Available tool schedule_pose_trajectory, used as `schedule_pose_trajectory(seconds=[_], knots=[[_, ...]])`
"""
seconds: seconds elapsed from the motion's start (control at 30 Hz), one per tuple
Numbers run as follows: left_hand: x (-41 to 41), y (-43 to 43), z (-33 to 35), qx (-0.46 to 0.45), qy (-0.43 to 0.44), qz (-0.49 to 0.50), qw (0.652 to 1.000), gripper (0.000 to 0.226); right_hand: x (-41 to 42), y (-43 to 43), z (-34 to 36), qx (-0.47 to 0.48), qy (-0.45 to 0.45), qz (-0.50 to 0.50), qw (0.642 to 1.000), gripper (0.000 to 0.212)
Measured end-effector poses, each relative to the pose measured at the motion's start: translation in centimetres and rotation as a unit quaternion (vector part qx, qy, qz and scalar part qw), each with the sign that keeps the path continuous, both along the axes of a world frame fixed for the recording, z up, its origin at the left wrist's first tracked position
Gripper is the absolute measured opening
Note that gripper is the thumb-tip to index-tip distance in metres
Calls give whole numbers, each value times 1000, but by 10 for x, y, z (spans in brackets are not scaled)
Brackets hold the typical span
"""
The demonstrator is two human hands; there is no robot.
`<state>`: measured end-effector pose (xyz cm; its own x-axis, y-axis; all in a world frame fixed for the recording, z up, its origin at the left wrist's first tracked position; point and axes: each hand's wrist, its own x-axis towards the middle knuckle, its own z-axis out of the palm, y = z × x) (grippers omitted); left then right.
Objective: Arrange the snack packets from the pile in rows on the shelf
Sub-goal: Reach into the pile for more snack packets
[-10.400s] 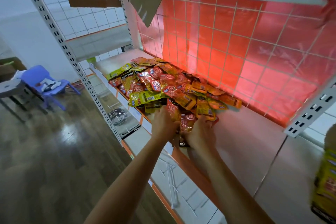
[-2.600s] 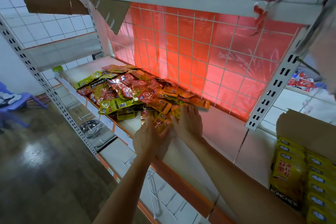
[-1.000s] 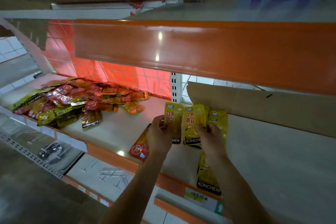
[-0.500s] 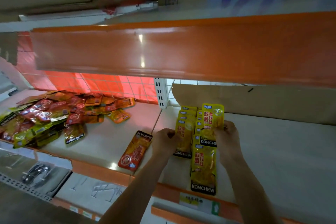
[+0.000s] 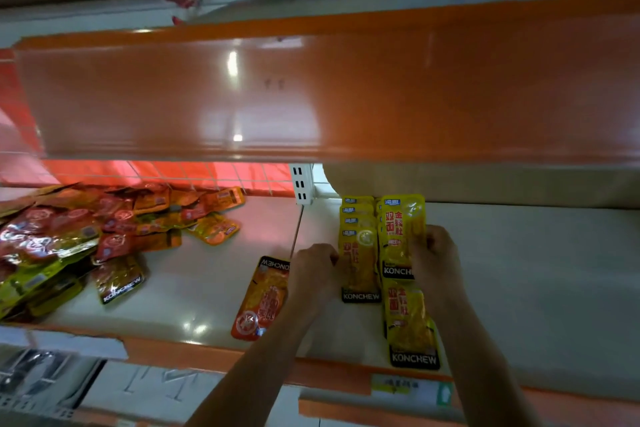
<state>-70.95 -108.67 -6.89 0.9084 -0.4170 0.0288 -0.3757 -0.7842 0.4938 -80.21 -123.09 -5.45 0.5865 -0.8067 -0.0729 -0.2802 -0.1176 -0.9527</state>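
Squaring the right-hand row; head view, the only one on record.

Right hand (image 5: 434, 260): fingers curled round the right edge of a yellow packet (image 5: 401, 236), which is held tilted up over the right row. That row's front packet (image 5: 410, 326) lies flat with its black band at the front edge of the shelf (image 5: 536, 288).

Left hand (image 5: 317, 270): fingers curled onto the left edge of the left row (image 5: 358, 253), apparently pinching its top packet to steady it.

Both rows sit at the shelf's left end, just beside the slotted upright (image 5: 302, 184). The pile (image 5: 86, 236) lies well apart on the board to the left. One orange packet (image 5: 265, 298) lies alone near the front edge, beside the left wrist.

Judgement: lower the held packet so it overlaps like a shingle, matching the neighbour row's step. Keep its side edges parallel and its black band showing. The left hand should brace the finished row meanwhile.

Materials: flat rectangular pouches of glossy, crinkled film, likely slippery. The shelf board is smooth, pale and reflective, so the packets will probably skate if nudged.
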Motion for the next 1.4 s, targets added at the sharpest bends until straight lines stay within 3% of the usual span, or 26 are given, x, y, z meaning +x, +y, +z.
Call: schedule_pose_trajectory(seconds=[0.07, 0.13, 0.2, 0.27, 0.43, 0.5, 0.73, 0.9, 1.07, 1.27, 1.4], knots=[[0, 1, 4, 0, -30, 14, 999, 24, -1, 3, 3, -11, 13, 16, 1000, 10], [0, 0, 10, -64, -44, 15, 997, 25, -2, 9, 5, -12, 20, 30, 999, 8], [1, -4, 15, -185, 50, -10, 981, 29, -1, 18, 9, -14, 24, 51, 998, 7], [-2, -7, 20, -289, 178, -30, 940, 29, 0, 26, 12, -16, 24, 73, 997, 8], [0, -1, 14, -340, 268, -30, 901, 19, -2, 36, 17, -83, 46, 86, 992, 11], [3, 6, 8, -324, 292, -31, 900, 17, -4, 36, 18, -129, 61, 61, 988, 19], [5, 18, -1, -192, 262, -70, 943, 15, -5, 32, 8, -254, 114, 54, 959, 33], [4, 15, 4, -98, 138, -82, 982, 20, -5, 32, 0, -271, 120, 65, 953, 33], [3, 15, 6, -62, 68, -70, 993, 25, -4, 33, -2, -275, 124, 69, 951, 31], [4, 19, 7, -33, 63, -52, 996, 27, 5, 45, 3, -285, 108, 75, 950, 31], [11, 32, 12, -55, -8, -25, 998, 29, 18, 69, 9, -306, 77, 97, 944, 30]])
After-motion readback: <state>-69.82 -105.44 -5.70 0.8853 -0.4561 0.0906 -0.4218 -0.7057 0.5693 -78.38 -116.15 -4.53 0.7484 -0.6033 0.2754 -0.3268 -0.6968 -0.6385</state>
